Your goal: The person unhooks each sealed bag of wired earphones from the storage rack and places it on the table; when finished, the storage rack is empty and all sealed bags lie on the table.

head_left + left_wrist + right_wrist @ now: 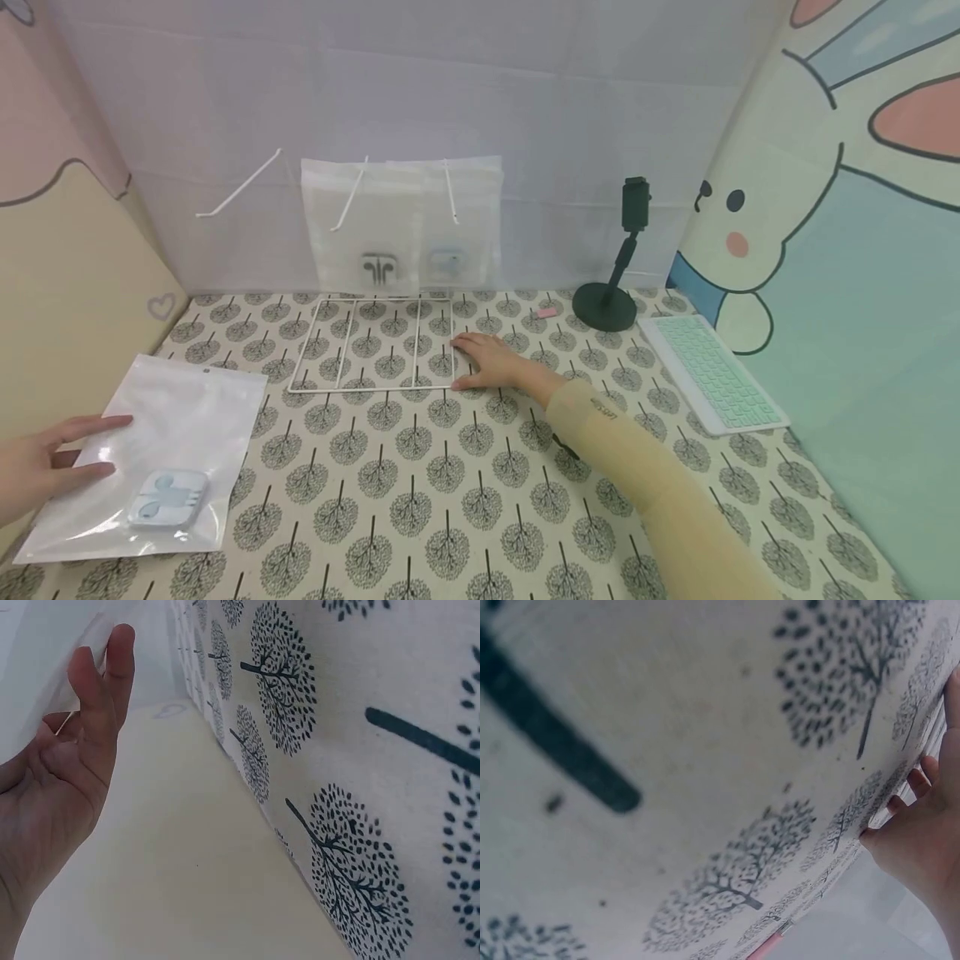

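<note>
My left hand [63, 458] holds a clear-white plastic pouch [198, 417] by its left side, thumb and forefinger lying over the front. A white earphone case [168, 498] with pale blue earphones shows low inside it. In the left wrist view the fingers [94, 694] are bent at the edge of the pouch. My right hand [491, 360] rests at the right side of a white wire display rack [367, 389], fingertips and thumb at its base wire. Two similar pouches, one with a black earphone picture [380, 268], one with a pale blue one [447, 262], hang from the rack's hooks.
A third white hook [240, 183] sticks out bare at the left. Back right stands a black phone stand [606, 307], with a small pink block [547, 313] beside it. A white keyboard [716, 375] with green keys lies along the right wall. The tree-patterned cloth [412, 508] covers the table.
</note>
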### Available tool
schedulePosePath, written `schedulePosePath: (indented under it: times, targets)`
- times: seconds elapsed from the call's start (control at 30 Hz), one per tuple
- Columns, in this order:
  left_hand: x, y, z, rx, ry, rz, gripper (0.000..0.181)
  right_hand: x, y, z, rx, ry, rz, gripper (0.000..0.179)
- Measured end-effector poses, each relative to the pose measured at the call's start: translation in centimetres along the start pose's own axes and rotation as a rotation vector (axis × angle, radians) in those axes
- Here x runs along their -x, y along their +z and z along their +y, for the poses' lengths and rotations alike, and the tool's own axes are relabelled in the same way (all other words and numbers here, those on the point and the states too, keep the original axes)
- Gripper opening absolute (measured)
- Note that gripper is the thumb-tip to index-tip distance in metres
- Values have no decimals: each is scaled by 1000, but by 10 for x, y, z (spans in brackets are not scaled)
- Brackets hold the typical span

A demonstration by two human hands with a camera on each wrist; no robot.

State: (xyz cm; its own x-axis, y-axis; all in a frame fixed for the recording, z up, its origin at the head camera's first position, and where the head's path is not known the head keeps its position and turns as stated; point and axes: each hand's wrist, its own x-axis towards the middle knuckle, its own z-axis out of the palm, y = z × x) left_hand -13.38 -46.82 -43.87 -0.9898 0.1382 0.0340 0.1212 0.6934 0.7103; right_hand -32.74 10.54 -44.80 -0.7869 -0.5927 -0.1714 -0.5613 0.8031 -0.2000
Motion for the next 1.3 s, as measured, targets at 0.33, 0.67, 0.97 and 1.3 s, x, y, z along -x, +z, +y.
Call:
schedulePosePath:
  times: [0.33,0.67,0.97,1.3]
  targets:
    - [-1,5,1,-301,56,-91,73,0,-3,-2,4,-6,-2,91]
    - [-8,13,-17,-456,75,-102,80,0,-3,-2,2,-16,3,90]
    - [-8,13,-9,-475,58,-168,77,1,-3,-2,-5,-15,1,90]
    - [-17,13,-14,-515,177,-69,75,1,-3,-1,-11,-11,3,90]
